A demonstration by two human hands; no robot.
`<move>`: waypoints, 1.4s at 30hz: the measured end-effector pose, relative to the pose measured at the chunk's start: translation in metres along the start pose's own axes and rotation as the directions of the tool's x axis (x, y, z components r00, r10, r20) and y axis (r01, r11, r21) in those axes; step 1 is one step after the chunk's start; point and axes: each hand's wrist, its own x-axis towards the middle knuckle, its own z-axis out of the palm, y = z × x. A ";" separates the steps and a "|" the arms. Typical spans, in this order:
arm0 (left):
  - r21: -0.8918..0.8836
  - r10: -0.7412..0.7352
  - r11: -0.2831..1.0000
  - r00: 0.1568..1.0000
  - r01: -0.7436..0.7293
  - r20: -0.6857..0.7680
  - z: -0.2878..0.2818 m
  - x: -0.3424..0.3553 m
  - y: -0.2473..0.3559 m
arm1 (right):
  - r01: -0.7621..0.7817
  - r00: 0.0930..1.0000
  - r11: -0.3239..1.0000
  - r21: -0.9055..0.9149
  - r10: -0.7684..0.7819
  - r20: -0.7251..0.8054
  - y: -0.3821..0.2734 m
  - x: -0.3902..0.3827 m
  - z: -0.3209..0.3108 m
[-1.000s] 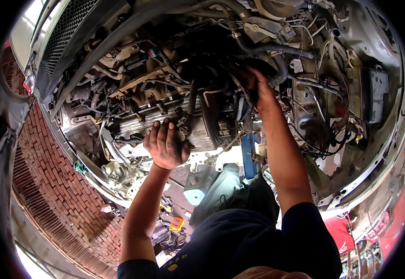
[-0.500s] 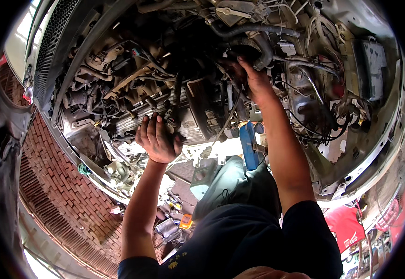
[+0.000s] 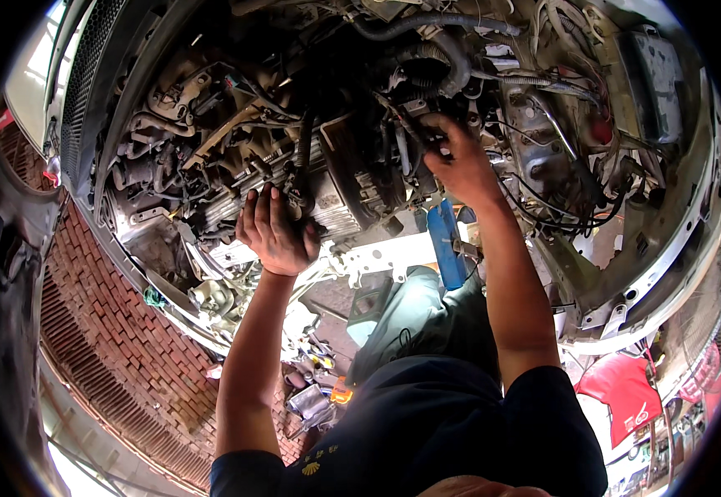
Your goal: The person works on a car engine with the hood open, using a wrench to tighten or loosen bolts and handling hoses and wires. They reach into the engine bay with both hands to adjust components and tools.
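Note:
My left hand [image 3: 278,236] lies on the finned metal cover [image 3: 336,200] of a car engine, fingers extended and slightly bent, beside a corrugated hose [image 3: 302,145]. My right hand [image 3: 460,166] reaches among dark cables [image 3: 406,124] right of that cover, index finger and thumb apart and curved; its other fingertips are partly hidden. A blue rectangular object [image 3: 445,244] hangs at the front of the engine bay, just below my right hand.
A silver body rail [image 3: 642,286] curves round the right, below a dark box [image 3: 650,83]. Red brickwork [image 3: 116,306] shows at the left. Tools and parts [image 3: 311,398] lie by my legs. A red cloth [image 3: 617,389] hangs at the lower right.
My right hand has drawn back from the dark recess beside the large hose, its fingers now more visible. The view has shifted slightly; my left hand stays on the finned cover.

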 end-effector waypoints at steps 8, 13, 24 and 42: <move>0.034 0.026 0.999 0.999 -0.025 -0.023 0.002 0.002 0.001 | 0.077 0.992 0.997 0.011 -0.077 0.102 0.009 -0.018 -0.019; 0.041 0.026 0.999 0.999 -0.024 -0.043 0.001 0.003 0.004 | 0.028 0.999 0.972 -0.233 -0.022 0.025 -0.004 -0.041 -0.018; 0.038 0.043 0.998 0.997 -0.041 -0.060 0.005 0.002 0.005 | -0.105 0.945 0.871 0.479 0.238 -0.225 0.034 -0.126 0.058; 0.076 0.053 0.996 0.997 -0.049 -0.052 0.003 0.001 0.008 | -0.249 0.943 0.787 0.564 0.330 -0.043 0.054 -0.127 0.092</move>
